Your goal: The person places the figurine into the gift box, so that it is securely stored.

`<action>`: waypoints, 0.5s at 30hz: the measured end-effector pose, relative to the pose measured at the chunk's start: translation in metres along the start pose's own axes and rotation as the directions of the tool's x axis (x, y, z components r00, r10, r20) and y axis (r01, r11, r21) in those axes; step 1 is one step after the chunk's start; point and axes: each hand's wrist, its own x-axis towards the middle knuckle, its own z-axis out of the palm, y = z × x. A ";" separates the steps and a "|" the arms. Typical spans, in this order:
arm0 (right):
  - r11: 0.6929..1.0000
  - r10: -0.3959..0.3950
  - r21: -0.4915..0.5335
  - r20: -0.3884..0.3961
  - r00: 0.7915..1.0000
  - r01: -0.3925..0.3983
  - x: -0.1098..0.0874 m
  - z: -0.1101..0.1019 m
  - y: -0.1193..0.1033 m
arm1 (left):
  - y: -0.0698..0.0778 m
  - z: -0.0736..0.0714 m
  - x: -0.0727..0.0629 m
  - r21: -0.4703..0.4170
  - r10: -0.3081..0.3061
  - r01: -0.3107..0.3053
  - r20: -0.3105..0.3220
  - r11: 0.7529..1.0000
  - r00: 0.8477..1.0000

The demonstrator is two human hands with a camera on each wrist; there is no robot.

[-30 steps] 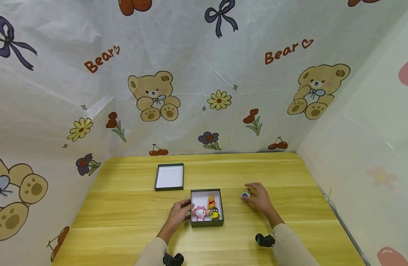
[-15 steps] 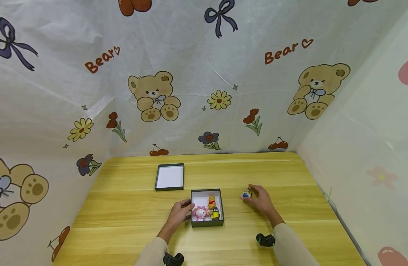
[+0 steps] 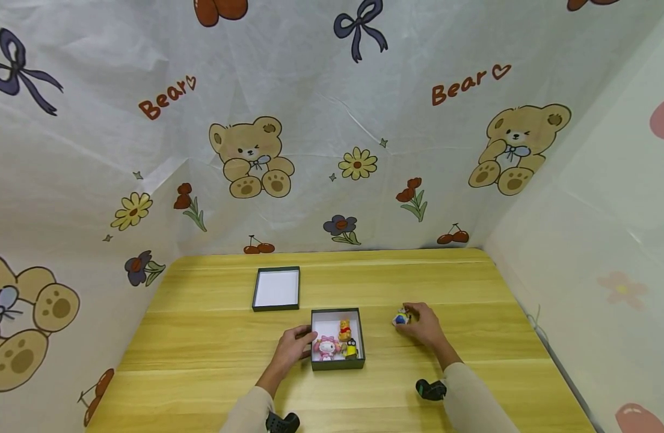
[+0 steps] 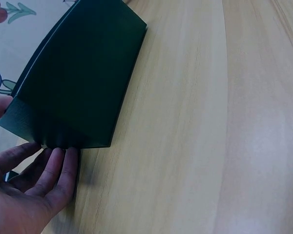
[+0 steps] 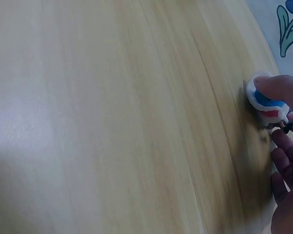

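Note:
My left hand (image 3: 293,350) grips the left side of a dark green box (image 3: 337,364), thumb at the rim and fingers against the outer wall. The box's green outer side (image 4: 78,78) fills the upper part of the left wrist view. Inside it lie a pink-and-white figurine (image 3: 326,349), a Pooh bear figurine (image 3: 345,330) and a yellow-and-black figurine (image 3: 350,349). To the right of the box, my right hand (image 3: 425,326) pinches a small white, blue and yellow figurine (image 3: 401,317) at the tabletop. In the right wrist view the thumb (image 5: 281,88) covers part of the figurine's blue-and-red surface (image 5: 269,107).
A shallow box lid (image 3: 276,288) with a white inside lies behind the box, to its left. All of it stands on a wooden table (image 3: 213,337). A bear-printed cloth (image 3: 310,120) hangs along the table's back edge, and a pale wall (image 3: 592,252) rises at the right.
My right hand's fingers have drawn in around the small figurine, and its raised index finger has come down. The left hand and the box have stayed in place.

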 end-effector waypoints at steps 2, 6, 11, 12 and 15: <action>1.000 -0.007 -0.002 0.002 1.000 0.007 0.000 0.000 0.000 | 0.000 0.000 0.000 -0.002 0.002 -0.002 0.002 1.000 1.000; 1.000 -0.007 0.015 0.004 1.000 0.007 -0.001 -0.001 0.002 | -0.001 0.000 0.001 -0.004 0.001 -0.001 0.002 1.000 1.000; 1.000 -0.008 0.027 0.000 1.000 0.008 -0.001 -0.001 0.001 | -0.001 0.001 0.002 -0.004 0.003 -0.003 -0.004 1.000 1.000; 1.000 -0.007 0.027 -0.001 1.000 0.007 -0.001 -0.001 0.001 | -0.001 0.001 0.002 -0.003 0.002 -0.002 -0.005 1.000 1.000; 1.000 -0.006 0.024 -0.004 1.000 0.006 -0.001 0.000 0.002 | -0.001 0.001 0.002 -0.001 -0.001 0.001 -0.008 1.000 1.000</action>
